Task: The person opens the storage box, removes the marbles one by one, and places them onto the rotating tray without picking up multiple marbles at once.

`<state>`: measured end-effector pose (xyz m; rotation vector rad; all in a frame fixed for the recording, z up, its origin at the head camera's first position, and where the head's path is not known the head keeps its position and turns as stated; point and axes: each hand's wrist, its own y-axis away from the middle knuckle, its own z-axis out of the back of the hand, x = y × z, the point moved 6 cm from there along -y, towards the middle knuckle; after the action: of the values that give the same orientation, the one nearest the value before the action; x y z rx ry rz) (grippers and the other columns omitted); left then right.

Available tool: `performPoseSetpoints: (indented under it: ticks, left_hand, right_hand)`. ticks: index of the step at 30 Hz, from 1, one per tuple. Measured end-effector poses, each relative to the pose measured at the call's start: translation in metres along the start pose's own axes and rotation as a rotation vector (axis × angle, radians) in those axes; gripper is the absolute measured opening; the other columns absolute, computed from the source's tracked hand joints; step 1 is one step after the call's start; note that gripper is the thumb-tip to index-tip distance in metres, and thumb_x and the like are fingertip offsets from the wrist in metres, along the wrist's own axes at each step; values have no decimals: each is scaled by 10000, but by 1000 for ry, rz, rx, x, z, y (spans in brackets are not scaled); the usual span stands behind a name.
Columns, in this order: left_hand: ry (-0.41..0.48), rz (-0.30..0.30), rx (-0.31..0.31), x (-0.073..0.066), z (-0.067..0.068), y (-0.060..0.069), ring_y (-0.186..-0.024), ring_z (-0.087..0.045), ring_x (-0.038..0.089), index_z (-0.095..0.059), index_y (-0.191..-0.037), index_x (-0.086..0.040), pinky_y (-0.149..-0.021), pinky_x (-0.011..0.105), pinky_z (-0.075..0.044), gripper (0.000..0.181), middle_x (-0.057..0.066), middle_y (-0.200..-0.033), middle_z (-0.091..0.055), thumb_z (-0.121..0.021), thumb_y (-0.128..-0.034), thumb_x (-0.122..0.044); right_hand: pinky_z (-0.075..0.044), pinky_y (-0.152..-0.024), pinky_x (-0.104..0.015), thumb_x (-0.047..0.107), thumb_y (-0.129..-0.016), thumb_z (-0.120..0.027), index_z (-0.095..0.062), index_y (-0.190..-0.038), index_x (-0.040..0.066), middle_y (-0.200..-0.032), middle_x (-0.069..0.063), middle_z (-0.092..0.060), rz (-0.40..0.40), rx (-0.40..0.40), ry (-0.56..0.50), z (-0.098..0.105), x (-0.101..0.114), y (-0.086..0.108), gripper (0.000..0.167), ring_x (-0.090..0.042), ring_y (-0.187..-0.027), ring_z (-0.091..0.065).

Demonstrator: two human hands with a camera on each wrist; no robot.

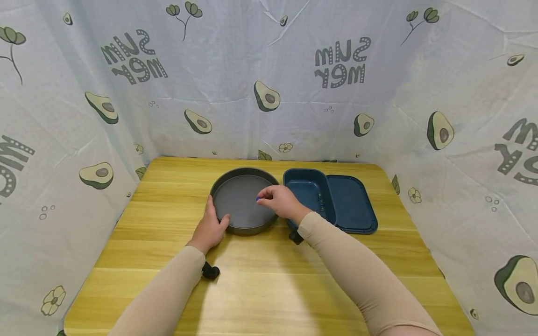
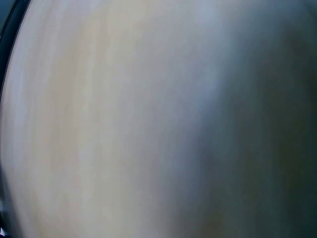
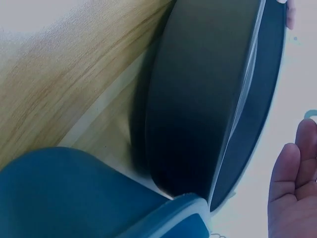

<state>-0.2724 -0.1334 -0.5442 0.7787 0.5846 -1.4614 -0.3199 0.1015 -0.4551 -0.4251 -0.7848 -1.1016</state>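
Note:
A round grey cake pan (image 1: 239, 200) stands on the table, its dark side wall (image 3: 203, 99) large in the right wrist view. My left hand (image 1: 211, 227) grips its rim at the near left, the thumb over the inside and the fingers along the outer wall. Above the pan's right half, my right hand (image 1: 281, 201) pinches a tiny blue bead-like piece (image 1: 258, 199) between thumb and fingertips; its exact kind is too small to tell. Just right of the pan is a dark blue rectangular container (image 1: 303, 186) with several tiny coloured pieces (image 1: 321, 201) inside. The left wrist view is only a blur.
A flat dark blue lid (image 1: 353, 203) lies right against the container. Pan and container stand close together on the wooden table (image 1: 252, 289). A patterned cloth (image 1: 235, 60) hangs behind the table and along both sides.

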Motion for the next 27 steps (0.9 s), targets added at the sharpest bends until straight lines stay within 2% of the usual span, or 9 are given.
performPoseSetpoints:
  ticks: [12,19,27]
  left_hand:
    - [-14,-7,-14,0,0,0,-1622,-179,402,194,-1672,-111,-1302,569,-227,968,158,-1778,55,-501,-1082,-435]
    - [-15,-15,-13,0,0,0,-1626,-167,391,190,-1673,-105,-1304,563,-223,958,151,-1778,72,-499,-1089,-427]
    - [-21,-24,-25,0,0,-1,-1626,-173,388,161,-1677,-77,-1304,559,-226,958,162,-1779,55,-517,-1085,-407]
  right_hand:
    - [-560,-791,-299,244,-1001,-740,-792,-1131,117,-1035,-7,-763,14,20,-30,-7,0,-1,189,-132,-887,-652]
    - [-560,-785,-297,238,-1003,-738,-781,-1171,75,-1043,-18,-763,12,32,-43,-9,0,-2,238,-139,-872,-650]
    - [-582,-824,-308,227,-994,-750,-792,-1134,105,-1036,-13,-761,18,26,-48,-10,1,-2,190,-145,-926,-672]
